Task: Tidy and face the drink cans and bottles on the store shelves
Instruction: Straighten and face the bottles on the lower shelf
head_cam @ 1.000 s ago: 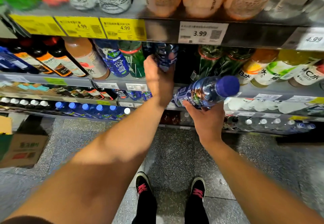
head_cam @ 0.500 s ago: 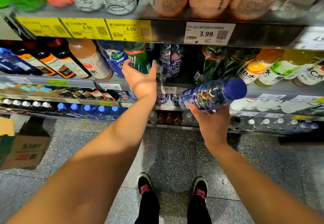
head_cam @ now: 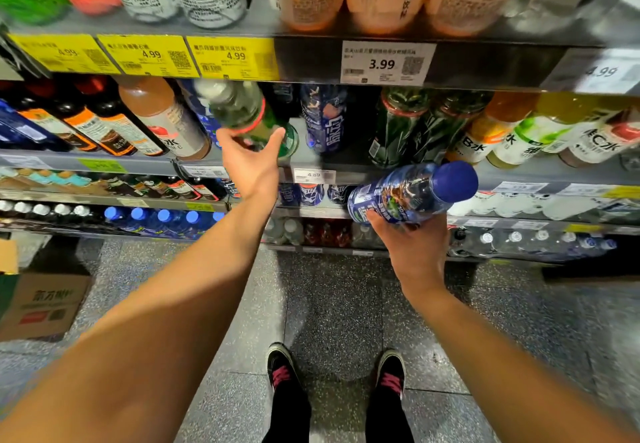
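Head view: the left hand [head_cam: 250, 164] is grasping a green bottle [head_cam: 246, 114], tilting it at the front edge of the middle shelf [head_cam: 346, 165]. The right hand [head_cam: 412, 248] is gripping a blue-capped bottle [head_cam: 412, 191], holding it sideways in front of the lower shelves, cap pointing right.

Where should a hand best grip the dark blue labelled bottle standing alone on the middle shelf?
Grip the dark blue labelled bottle round its lower body from the open front; the shelf above hides its top, and gaps either side leave room for fingers.
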The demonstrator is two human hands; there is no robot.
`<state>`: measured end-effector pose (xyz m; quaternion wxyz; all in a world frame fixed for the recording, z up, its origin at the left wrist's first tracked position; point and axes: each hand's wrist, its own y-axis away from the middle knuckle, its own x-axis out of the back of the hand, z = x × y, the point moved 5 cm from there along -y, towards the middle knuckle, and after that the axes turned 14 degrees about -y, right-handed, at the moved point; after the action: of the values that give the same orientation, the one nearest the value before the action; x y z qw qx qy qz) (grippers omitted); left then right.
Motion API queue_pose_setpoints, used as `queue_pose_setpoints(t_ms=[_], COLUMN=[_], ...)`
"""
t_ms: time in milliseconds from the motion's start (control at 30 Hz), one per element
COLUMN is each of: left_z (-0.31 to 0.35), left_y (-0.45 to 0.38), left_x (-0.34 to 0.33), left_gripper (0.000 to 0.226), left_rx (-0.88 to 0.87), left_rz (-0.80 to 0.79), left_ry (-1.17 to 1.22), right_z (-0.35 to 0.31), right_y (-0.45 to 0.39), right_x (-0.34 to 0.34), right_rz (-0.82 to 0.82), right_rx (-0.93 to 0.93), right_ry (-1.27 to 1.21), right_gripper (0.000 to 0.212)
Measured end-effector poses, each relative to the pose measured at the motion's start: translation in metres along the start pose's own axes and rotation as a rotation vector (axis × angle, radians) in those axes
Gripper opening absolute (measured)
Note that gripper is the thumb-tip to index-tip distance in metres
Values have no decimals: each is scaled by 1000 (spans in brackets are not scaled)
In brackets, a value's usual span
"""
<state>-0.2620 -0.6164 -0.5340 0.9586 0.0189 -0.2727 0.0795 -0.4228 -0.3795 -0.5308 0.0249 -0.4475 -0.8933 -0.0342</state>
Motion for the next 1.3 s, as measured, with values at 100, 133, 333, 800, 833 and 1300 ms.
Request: queue_pose_setpoints(t_ms=[100,133,333,800,833,1300], left_z=[-6,-7,1,18,17,13], left_y=[23,32,80,98,97,98], left_x=[5,4,6,-63,-65,-94], left_gripper=[42,35,40,80,80,74], left_rx=[73,101,233,177,174,59], left_rz=[-5,-26,-6,-240,-258,-278], left_ry=[217,306,403,322,282,188], right_z=[-1,-1,4,8,9,9], right_y=[-2,-4,-7,-4,-3,4], right_x=[4,6,18,34,35,37], right_rz=[-3,-2,4,-25,-27,-59], right_rx=[-4,-2,-9,8,3,-37], right_ry=[-19,-28,-70,13,8,28], right_gripper=[66,66,67,56,59,48])
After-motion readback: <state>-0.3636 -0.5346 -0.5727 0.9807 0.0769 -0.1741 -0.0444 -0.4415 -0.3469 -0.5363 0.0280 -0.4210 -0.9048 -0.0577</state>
